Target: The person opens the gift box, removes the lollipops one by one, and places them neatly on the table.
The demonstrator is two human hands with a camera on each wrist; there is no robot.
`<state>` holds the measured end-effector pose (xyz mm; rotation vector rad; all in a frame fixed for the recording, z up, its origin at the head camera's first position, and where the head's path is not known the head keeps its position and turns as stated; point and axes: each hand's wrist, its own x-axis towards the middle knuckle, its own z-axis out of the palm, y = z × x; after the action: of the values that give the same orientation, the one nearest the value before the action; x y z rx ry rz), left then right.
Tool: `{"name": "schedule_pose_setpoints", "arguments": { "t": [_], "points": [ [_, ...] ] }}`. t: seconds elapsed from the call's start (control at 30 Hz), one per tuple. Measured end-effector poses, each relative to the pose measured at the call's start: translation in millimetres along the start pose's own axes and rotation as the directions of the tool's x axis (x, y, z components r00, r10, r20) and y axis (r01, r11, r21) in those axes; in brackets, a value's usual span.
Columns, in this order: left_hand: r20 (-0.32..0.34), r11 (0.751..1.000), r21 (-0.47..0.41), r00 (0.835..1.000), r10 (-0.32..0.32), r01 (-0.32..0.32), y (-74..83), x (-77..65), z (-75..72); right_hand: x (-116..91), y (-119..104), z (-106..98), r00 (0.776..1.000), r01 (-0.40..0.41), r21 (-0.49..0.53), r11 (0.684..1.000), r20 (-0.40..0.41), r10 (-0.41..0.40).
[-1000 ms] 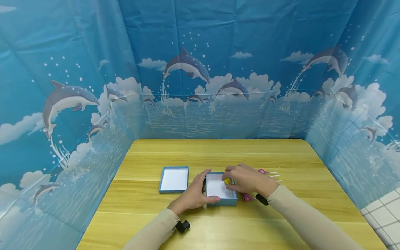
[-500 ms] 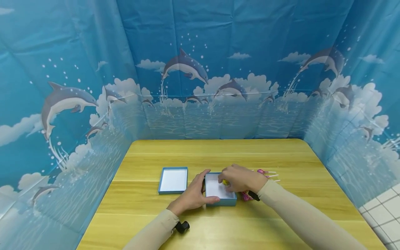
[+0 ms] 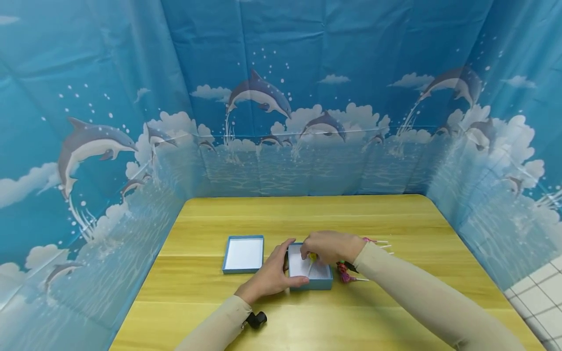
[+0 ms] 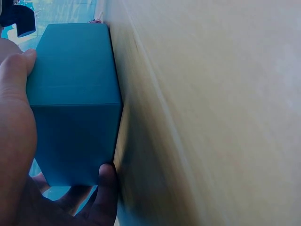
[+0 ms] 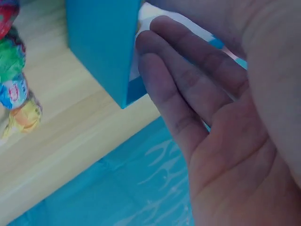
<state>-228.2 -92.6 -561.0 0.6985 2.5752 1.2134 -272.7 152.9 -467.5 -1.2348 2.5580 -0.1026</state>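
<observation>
A blue box [image 3: 319, 284] with a white inside stands open on the table. My left hand [image 3: 273, 274] grips it from the left, with the thumb at the front wall; in the left wrist view the fingers [image 4: 107, 186] wrap round a corner of the blue wall. My right hand [image 3: 331, 245] reaches over the box's right side and pinches a yellow-wrapped lollipop [image 3: 313, 256]. That lollipop's white stick slants down inside the box, toward the front. In the right wrist view the right fingers [image 5: 162, 84] dip past the box rim and hide the lollipop.
The box's shallow lid [image 3: 243, 270] lies left of it, white inside up. Right of the box, a pink-wrapped lollipop [image 3: 345, 278] and several others lie on the wooden table [image 3: 281, 219]. A dolphin-print curtain [image 3: 281, 165] surrounds the table's back and sides.
My right hand has moved left over the box and turned, bringing the yellow lollipop farther in with its stick now pointing toward the front. My left hand stays on the box.
</observation>
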Motion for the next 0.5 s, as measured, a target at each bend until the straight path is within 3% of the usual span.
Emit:
{"name": "schedule_pose_setpoints", "arguments": {
  "t": [0.2,0.5],
  "points": [
    [-0.005,1.0,0.015,1.0,0.027,-0.027,-2.3,0.2,-0.4,11,2,7,0.999,0.054,-0.119,0.991,0.009,-0.053],
    [-0.006,1.0,-0.008,1.0,-0.002,0.002,-0.5,1.6,1.6,8,6,12,0.998,0.053,-0.035,0.998,-0.027,-0.054]
  ]
}}
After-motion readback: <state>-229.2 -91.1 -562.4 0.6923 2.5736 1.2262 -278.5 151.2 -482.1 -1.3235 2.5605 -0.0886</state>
